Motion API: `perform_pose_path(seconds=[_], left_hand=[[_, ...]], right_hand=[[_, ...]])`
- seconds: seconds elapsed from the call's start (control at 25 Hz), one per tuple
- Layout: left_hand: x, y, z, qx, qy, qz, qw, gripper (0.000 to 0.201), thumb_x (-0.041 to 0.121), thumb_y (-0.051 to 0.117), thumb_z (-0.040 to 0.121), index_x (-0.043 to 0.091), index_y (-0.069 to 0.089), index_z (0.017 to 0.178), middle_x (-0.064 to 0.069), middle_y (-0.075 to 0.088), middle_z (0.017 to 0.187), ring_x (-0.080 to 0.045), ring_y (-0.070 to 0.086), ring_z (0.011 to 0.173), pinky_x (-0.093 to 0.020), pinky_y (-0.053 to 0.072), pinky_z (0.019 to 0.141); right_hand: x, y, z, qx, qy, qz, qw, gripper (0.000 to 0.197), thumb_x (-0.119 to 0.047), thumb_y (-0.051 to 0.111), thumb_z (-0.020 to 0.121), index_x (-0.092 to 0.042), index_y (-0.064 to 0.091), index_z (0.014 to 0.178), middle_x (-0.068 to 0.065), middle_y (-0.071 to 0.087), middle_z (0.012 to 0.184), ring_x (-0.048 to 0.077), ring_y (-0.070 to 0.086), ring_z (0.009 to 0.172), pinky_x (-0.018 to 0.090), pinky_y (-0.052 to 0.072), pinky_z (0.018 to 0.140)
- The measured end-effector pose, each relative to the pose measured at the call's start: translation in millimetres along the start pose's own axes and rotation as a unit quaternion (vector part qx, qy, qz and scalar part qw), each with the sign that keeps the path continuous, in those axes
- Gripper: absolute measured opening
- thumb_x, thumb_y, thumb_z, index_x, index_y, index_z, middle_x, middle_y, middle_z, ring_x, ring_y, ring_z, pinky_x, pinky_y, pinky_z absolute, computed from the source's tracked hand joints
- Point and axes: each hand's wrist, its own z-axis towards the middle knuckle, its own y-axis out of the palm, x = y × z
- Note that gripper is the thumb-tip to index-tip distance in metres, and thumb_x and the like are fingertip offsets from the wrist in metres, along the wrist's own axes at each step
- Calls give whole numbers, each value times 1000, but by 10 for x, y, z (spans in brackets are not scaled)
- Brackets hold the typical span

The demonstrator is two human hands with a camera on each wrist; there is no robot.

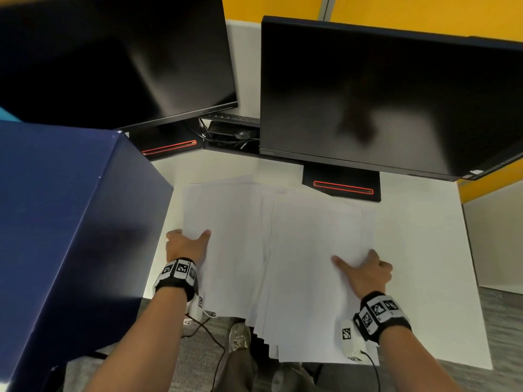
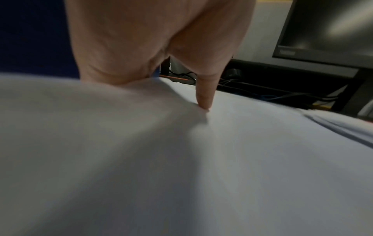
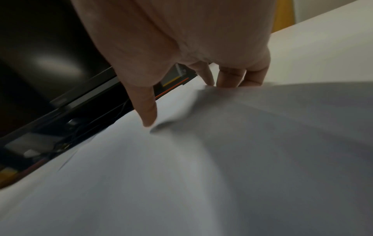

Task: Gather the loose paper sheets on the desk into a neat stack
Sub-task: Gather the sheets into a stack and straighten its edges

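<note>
The sheets (image 1: 283, 250) lie fanned between your hands, long axis running away from you; left hand (image 1: 185, 246) pinches the left edge, right hand (image 1: 365, 271) the right.

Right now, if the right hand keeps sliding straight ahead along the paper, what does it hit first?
Probably the right monitor's stand base. The right hand rests on the paper sheets, fingers pointing toward the back of the desk; only paper lies between. Depth is uncertain, so this is a guess.

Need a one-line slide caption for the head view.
Both hands, left hand and right hand, grip the sides of fanned white paper sheets on a white desk below two dark monitors.
</note>
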Motion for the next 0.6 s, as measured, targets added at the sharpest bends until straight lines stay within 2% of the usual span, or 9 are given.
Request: perform_pose_path(seconds=[0.08,0.2,0.28,0.4,0.44,0.52,0.6], left_hand=[[55,10,-30,-47,25,14,999,60,46,75,79,4,61,120,-17,68,120,-38,64,108,-38,51,86],[162,-120,-130,-72,98,23,992,46,44,71,85,8,66,113,-13,71,112,-36,65,104,-34,47,82],[290,-315,-260,-59,177,13,982,39,40,70,87,10,63,112,-12,71,109,-35,65,103,-35,48,82],[545,-756,-628,-1,294,-9,956,35,37,72,87,13,62,109,-4,71,97,-28,65,91,-38,52,79],[637,-905,-771,14,332,-19,943,34,36,74,86,14,62,110,-1,70,94,-24,64,87,-38,53,78],[831,-1115,-1038,19,393,-38,919,35,33,76,85,18,63,113,5,68,93,-16,63,82,-33,52,73],[957,-1160,-1211,-18,420,-73,904,32,30,77,84,22,63,113,14,68,91,0,63,80,-18,49,69]], right_hand=[[-75,130,-69,11,-35,-81,996,111,-59,79,66,-15,21,151,20,27,144,40,32,130,51,39,104],[-138,199,-102,20,-40,-124,991,112,-60,77,66,-14,20,151,21,27,145,39,33,128,49,40,103],[-181,181,-100,12,-25,-124,992,113,-60,77,65,-13,21,151,20,28,144,39,34,128,49,39,103],[-340,100,-194,14,-22,-163,986,116,-63,76,64,-14,17,152,19,26,147,39,31,133,52,35,107],[-425,80,-243,28,-64,-146,987,117,-66,74,64,-16,17,153,17,24,150,38,28,137,52,33,109],[-654,2,-387,7,-212,14,977,121,-73,73,60,-21,17,154,8,20,156,28,23,143,48,29,115],[-936,-139,-623,-109,-319,213,917,127,-73,75,54,-27,14,155,-4,22,159,13,24,146,36,28,116]])
